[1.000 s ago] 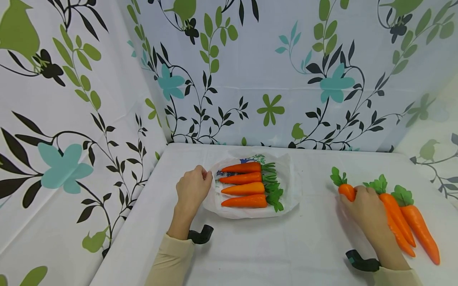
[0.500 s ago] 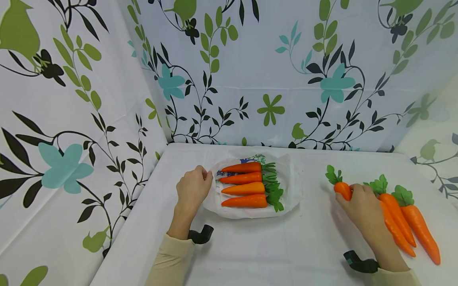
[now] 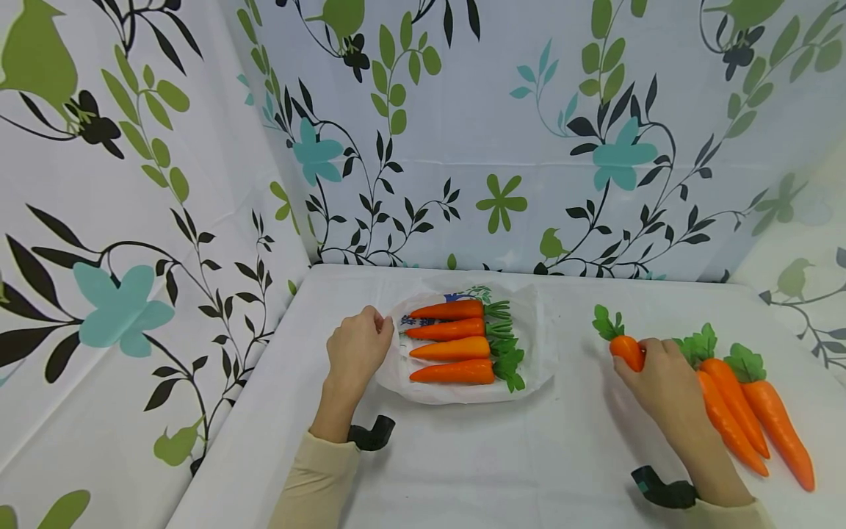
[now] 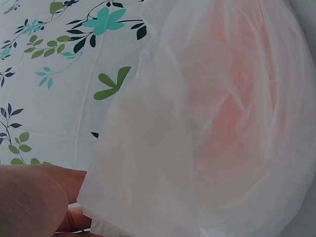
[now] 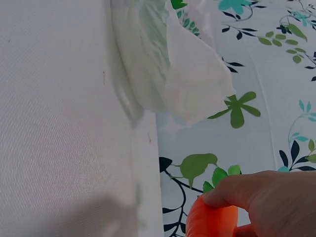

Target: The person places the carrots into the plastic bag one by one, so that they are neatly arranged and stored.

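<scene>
My left hand [image 3: 357, 345] pinches the left edge of a thin white plastic bag [image 3: 542, 330], which bulges up in the left wrist view. On the bag, as seen from the head, orange carrots [image 3: 452, 372] lie in a row, green tops to the right. My right hand [image 3: 667, 382] grips another carrot [image 3: 626, 353] near its leafy top, thumb against its side in the right wrist view. The hand hides most of that carrot's body. Close beside this hand, more carrots [image 3: 780, 433] lie side by side, tips toward the front right.
A white cloth covers the table [image 3: 463, 455]. Behind it and at the left hangs a white curtain [image 3: 423, 169] printed with leaves and birds. Black curved pieces [image 3: 664, 488] sit at both wrists.
My right hand has moved a little to the left with its carrot, away from the carrots beside it. The left hand and the bag have stayed in place.
</scene>
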The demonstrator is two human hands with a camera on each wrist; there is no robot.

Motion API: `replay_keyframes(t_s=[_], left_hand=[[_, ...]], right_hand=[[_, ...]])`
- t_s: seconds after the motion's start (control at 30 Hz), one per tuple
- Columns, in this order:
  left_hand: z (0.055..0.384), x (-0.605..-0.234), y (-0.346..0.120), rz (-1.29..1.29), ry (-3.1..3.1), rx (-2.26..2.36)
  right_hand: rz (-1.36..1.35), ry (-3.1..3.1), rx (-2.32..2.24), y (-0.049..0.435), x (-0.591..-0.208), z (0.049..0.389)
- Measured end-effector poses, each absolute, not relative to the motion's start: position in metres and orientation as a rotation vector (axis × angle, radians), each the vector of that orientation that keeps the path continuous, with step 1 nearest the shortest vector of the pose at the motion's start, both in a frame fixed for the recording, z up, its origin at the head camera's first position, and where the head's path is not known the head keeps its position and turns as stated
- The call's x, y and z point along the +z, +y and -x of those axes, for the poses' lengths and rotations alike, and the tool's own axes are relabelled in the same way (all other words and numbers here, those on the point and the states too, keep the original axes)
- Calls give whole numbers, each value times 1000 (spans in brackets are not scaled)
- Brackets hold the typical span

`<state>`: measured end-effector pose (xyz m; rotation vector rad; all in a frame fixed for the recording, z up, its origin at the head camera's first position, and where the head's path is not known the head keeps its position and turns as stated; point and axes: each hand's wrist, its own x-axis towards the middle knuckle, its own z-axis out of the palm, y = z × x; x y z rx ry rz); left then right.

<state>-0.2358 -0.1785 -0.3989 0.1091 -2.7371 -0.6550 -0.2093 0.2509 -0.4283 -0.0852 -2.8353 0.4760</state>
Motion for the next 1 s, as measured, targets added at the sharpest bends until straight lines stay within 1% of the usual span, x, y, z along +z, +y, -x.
replay_keyframes(t_s=[1.0], left_hand=[[237, -400, -177, -102, -2748, -655]], right_hand=[[20, -2814, 494, 236, -424, 206]])
